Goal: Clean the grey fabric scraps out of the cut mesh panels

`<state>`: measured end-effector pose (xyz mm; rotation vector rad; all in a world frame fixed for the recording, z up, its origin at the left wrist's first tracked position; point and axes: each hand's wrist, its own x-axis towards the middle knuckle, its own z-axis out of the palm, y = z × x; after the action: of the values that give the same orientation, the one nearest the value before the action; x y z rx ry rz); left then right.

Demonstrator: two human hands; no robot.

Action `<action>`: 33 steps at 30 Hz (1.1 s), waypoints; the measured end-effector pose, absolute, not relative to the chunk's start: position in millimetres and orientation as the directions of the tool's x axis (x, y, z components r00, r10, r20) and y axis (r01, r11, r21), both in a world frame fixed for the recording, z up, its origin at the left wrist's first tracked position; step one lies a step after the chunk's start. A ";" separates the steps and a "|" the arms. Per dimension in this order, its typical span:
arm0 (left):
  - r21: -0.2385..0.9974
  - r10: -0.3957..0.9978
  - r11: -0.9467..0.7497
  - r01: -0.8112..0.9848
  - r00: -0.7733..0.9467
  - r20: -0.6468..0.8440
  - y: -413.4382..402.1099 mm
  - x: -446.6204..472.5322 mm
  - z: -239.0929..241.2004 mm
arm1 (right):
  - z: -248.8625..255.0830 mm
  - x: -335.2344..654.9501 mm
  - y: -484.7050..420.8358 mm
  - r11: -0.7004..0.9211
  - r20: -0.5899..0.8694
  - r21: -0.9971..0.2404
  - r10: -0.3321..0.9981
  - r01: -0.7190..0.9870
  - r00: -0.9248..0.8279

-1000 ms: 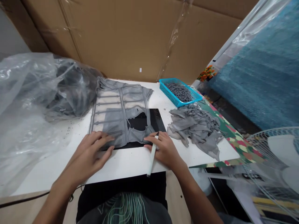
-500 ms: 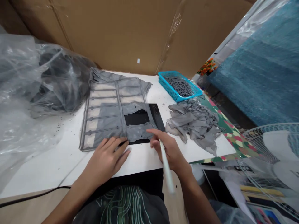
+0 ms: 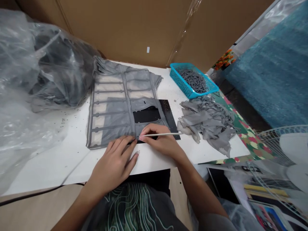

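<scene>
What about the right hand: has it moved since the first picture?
Yes: the right hand has moved left against the black board, nearer the left hand.

Well beyond the right hand [image 3: 158, 139], toward the right, a blue basket [image 3: 181, 84] full of thin grey strips [image 3: 193, 80] sits on the white surface [image 3: 149, 160]. Nearer, just right of that hand, lies a heap of grey fabric scraps [image 3: 207, 120]. Farther right come a floral-looking patterned sheet [image 3: 255, 145] and a white fan [image 3: 288, 150]; orange flowers [image 3: 225, 60] show farther off. Beyond and left of the left hand [image 3: 114, 160] bulges a clear plastic bag [image 3: 62, 67] with dark contents. Brown cardboard [image 3: 120, 32] rises beyond both hands.
</scene>
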<state>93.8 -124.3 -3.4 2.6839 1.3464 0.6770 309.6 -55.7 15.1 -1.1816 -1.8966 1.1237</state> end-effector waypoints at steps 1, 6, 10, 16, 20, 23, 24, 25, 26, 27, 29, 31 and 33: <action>0.253 0.776 -0.616 0.746 0.520 0.357 -124.1 93.9 -3.1 | 13.5 308.3 -56.7 0.228 0.081 -0.904 0.922 0.362 -0.378; 0.259 0.776 -0.615 0.745 0.513 0.368 -124.2 94.4 -2.5 | 8.1 306.1 -59.6 0.225 0.091 -0.902 0.933 0.369 -0.347; 0.246 0.778 -0.609 0.754 0.510 0.366 -124.2 95.1 -2.9 | 7.2 307.9 -59.3 0.224 0.089 -0.900 0.934 0.373 -0.347; 0.237 0.787 -0.600 0.764 0.511 0.345 -124.4 95.9 -1.3 | 6.7 307.7 -57.9 0.229 0.092 -0.903 0.929 0.364 -0.358; 0.233 0.790 -0.598 0.767 0.515 0.332 -124.0 96.0 -0.1 | 6.5 306.7 -57.0 0.230 0.098 -0.902 0.933 0.366 -0.346; 0.221 0.785 -0.602 0.768 0.517 0.341 -123.9 96.0 -0.8 | 7.3 307.0 -56.1 0.233 0.099 -0.902 0.931 0.363 -0.352; 0.216 0.785 -0.600 0.771 0.516 0.342 -123.9 96.1 -1.4 | 7.7 307.2 -55.7 0.233 0.093 -0.900 0.928 0.368 -0.360; 0.212 0.787 -0.596 0.774 0.512 0.343 -124.0 96.3 -1.9 | 7.9 307.3 -55.3 0.234 0.089 -0.896 0.927 0.376 -0.365; 0.209 0.791 -0.591 0.779 0.507 0.342 -123.9 96.6 -2.4 | 7.7 307.2 -55.1 0.239 0.089 -0.891 0.925 0.386 -0.368; 0.209 0.796 -0.584 0.785 0.502 0.339 -123.8 97.1 -2.8 | 7.1 306.7 -55.2 0.254 0.099 -0.882 0.923 0.396 -0.371; 0.210 0.807 -0.569 0.795 0.491 0.329 -123.1 98.7 -3.1 | 4.3 304.7 -56.7 0.329 0.173 -0.848 0.913 0.416 -0.368; 0.212 0.815 -0.558 0.803 0.481 0.324 -121.8 100.5 -2.9 | -0.4 301.2 -60.3 0.454 0.298 -0.767 0.878 0.454 -0.374; 0.216 0.822 -0.549 0.808 0.473 0.318 -120.2 102.0 -2.4 | -5.6 297.3 -65.1 0.560 0.400 -0.636 0.827 0.531 -0.395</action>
<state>102.0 -120.2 -2.4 2.6648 1.4745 0.6063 297.3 -65.1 -5.6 -1.0850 -2.0890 0.5390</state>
